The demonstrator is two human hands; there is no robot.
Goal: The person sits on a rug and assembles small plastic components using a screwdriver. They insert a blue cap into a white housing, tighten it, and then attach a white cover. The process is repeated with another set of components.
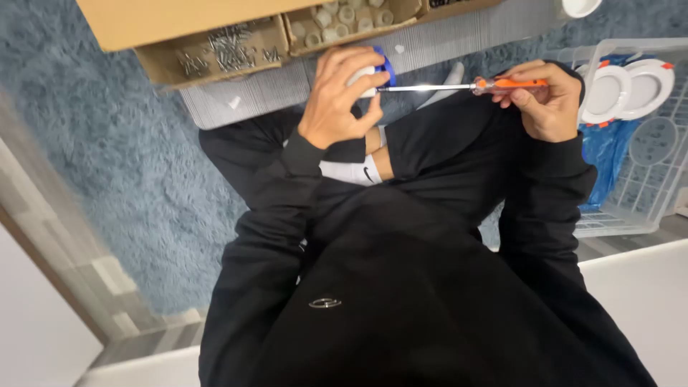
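My left hand (pixel 340 97) grips a small white and blue part (pixel 378 70) in front of my chest, above my crossed legs in black trousers. My right hand (pixel 545 100) holds a screwdriver with an orange handle (pixel 512 84). Its metal shaft (pixel 423 88) runs level to the left, and the tip meets the part in my left hand. Most of the part is hidden by my fingers.
A cardboard box (pixel 215 29) with compartments lies ahead: one holds screws (pixel 229 50), another several small white pieces (pixel 344 18). A white wire basket (pixel 645 172) at right holds round white discs with orange clips (pixel 623 89) and a blue bag. Blue shaggy carpet (pixel 122 165) lies around me.
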